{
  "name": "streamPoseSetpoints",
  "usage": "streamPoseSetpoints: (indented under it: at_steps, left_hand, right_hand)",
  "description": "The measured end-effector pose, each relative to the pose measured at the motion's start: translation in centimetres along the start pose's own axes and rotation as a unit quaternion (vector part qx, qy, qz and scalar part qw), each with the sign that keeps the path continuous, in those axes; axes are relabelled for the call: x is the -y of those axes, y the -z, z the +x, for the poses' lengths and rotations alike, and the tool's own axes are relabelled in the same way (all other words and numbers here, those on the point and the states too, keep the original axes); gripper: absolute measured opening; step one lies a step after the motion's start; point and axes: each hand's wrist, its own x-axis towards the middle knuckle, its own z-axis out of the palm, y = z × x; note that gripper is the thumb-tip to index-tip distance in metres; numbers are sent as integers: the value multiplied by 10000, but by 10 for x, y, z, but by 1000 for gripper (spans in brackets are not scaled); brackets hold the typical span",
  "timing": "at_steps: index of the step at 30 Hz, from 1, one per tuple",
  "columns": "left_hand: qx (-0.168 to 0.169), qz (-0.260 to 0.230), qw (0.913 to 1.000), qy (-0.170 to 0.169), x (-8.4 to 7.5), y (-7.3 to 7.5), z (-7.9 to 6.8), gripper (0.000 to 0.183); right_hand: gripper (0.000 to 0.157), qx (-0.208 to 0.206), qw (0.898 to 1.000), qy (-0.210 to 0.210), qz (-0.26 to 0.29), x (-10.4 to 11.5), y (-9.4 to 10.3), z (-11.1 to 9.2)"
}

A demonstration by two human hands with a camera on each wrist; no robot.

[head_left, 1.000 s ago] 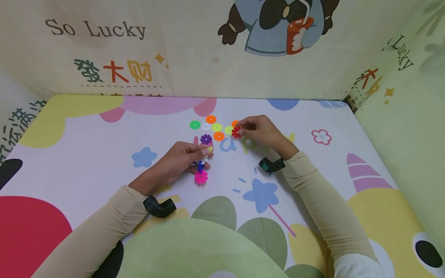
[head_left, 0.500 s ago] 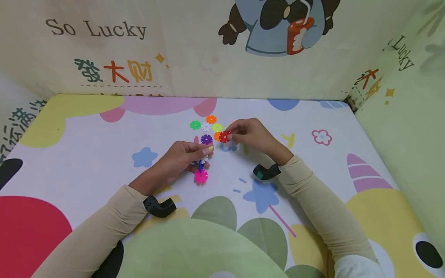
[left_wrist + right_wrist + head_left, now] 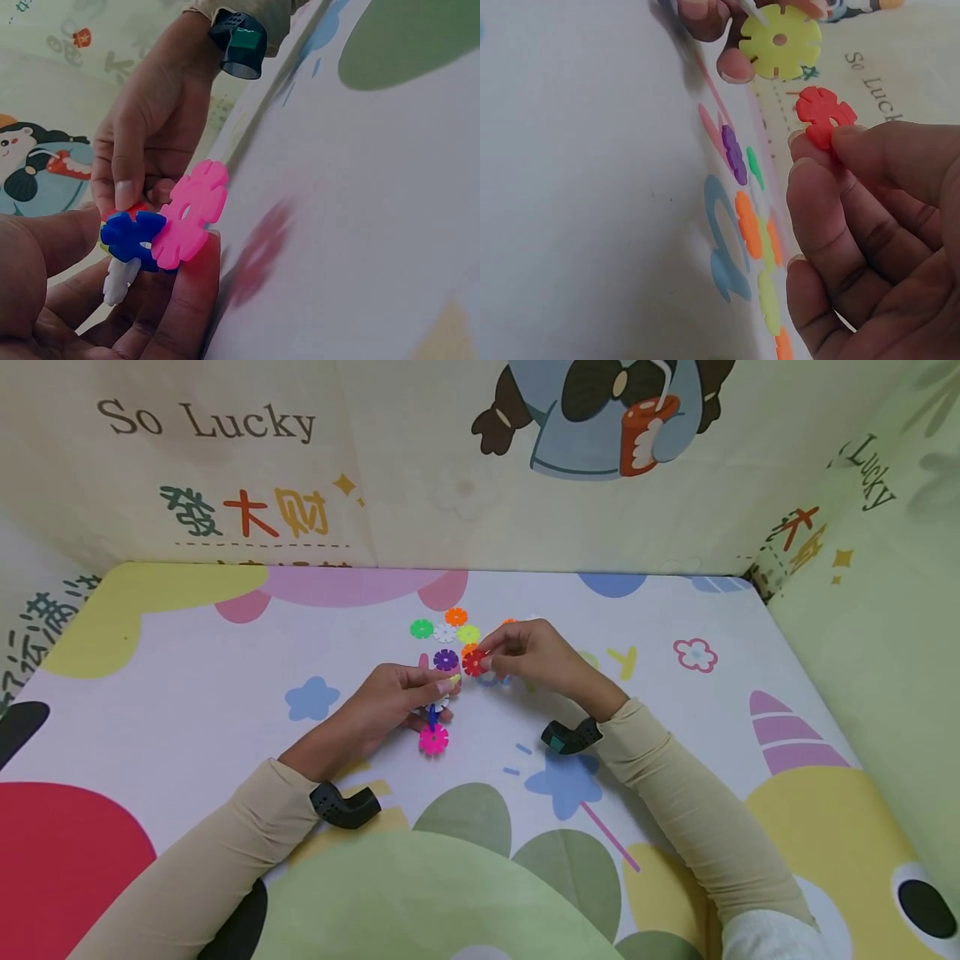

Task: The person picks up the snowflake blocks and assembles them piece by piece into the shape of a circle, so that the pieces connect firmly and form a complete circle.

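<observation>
A: how's my table [image 3: 225,718] looking?
B: left hand [image 3: 378,708] mid-frame, pinching the linked discs [image 3: 131,234]. right hand [image 3: 536,656] has the red disc [image 3: 474,662] pinched.
A: gap?
B: I see red just up-right of their yellow disc [image 3: 799,56], looks apart.

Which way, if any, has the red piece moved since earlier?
Yes: in the head view, the right hand has brought the red piece leftward, nearer the unmoved purple piece.

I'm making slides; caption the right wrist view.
Right hand pinches red notched plastic disc; left hand holds yellow notched plastic disc.
</observation>
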Motion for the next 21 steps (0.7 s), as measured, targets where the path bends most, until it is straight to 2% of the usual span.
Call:
streamPoseSetpoints:
  at_steps: [6,14,21]
  left_hand:
    - [7,-19,10000,-23,1,0,0,33]
    - [-19,48,9999,-102,2,0,2,33]
    - [-100,64,9999,-115,0,-1,1,33]
  right_hand:
    - [18,119,9999,-39,-1,4,-2,-2]
    - [18,225,9993,-28,281,6,-4,-2]
    - [18,249,9994,-58,223,7,-3,-2]
